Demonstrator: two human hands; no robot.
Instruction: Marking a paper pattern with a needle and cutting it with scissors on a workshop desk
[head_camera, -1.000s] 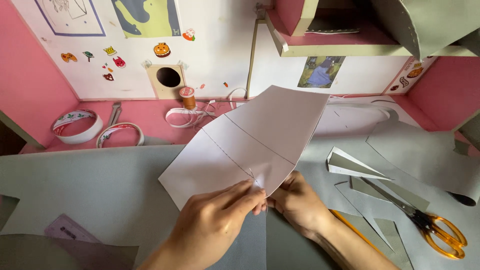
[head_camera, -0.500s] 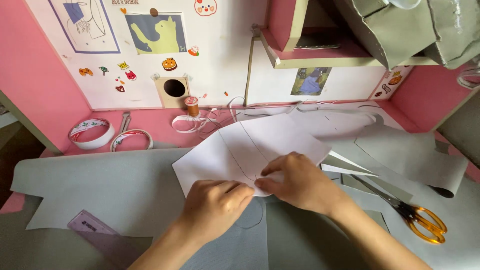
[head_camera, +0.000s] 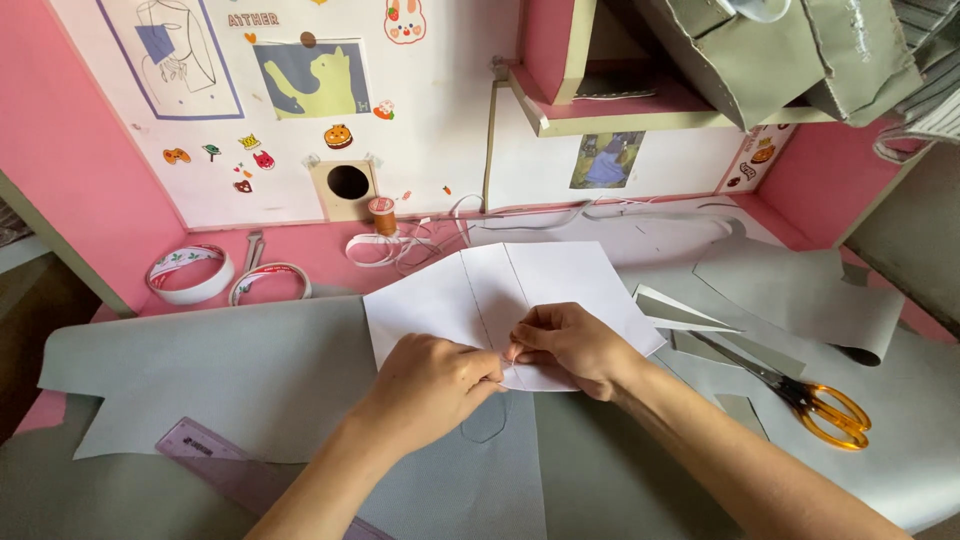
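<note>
- Paper pattern, white and creased, lies flat at frame centre on grey sheet material, so we can work its lower edge.
- Left hand and right hand meet there, fingertips pinched together on that edge.
- Scissors rest at right, within reach.

Two hands — left hand, right hand — one white paper pattern, two tape rolls, one pair of scissors, one thread spool, one ruler

Pink desk w/ white sticker-covered back wall, pink shelf above, daylit.
</note>
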